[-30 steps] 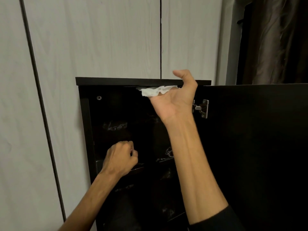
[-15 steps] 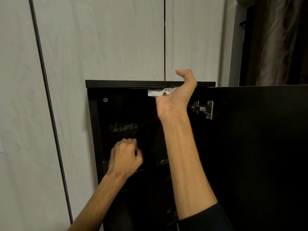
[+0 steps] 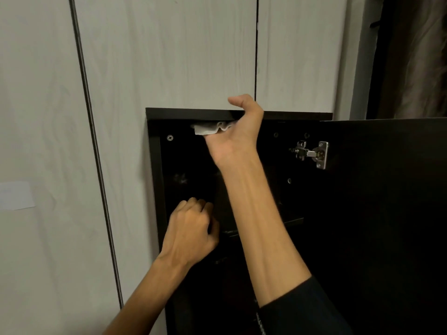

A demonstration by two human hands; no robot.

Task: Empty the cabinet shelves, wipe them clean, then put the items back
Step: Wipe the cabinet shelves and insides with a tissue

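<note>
**A:** Grip status?

**B:** Right hand (image 3: 235, 131) is at the upper centre of the frame, holding a white cloth (image 3: 210, 128) up against the underside of the cabinet (image 3: 154, 180) top panel (image 3: 188, 114). Thumb hooks over the panel's front edge; the fingers are hidden behind the cloth and panel, so I can't see how they lie. Left hand (image 3: 192, 228), lower centre, is curled into a loose fist in front of the shelf (image 3: 294, 221) edge. Can't tell if it's holding anything.

**A:** Counts?

**B:** Two hands, one cloth, one cabinet, one open door (image 3: 387, 213), one hinge (image 3: 312, 153) visible. One shelf edge is clear at mid-height; anything lower is too dark to count. One screw head (image 3: 170, 137) sits at the cabinet's upper left corner, and a few small fittings show on the right inner wall.

**A:** Items on the shelves?

**B:** The interior is black with faint pale smudges. Can't make out any.

**A:** Edges, clearance?

**B:** The cloth sits left of centre under the top panel, with open run on both sides, more to the right towards the hinge. The door swings out to the right and fills the right of the frame. The right forearm crosses the opening diagonally, and the left hand is below and left of it, apart. Pale wall panels (image 3: 169, 56) are behind and to the left, and a curtain (image 3: 416, 56) is at the upper right.
</note>
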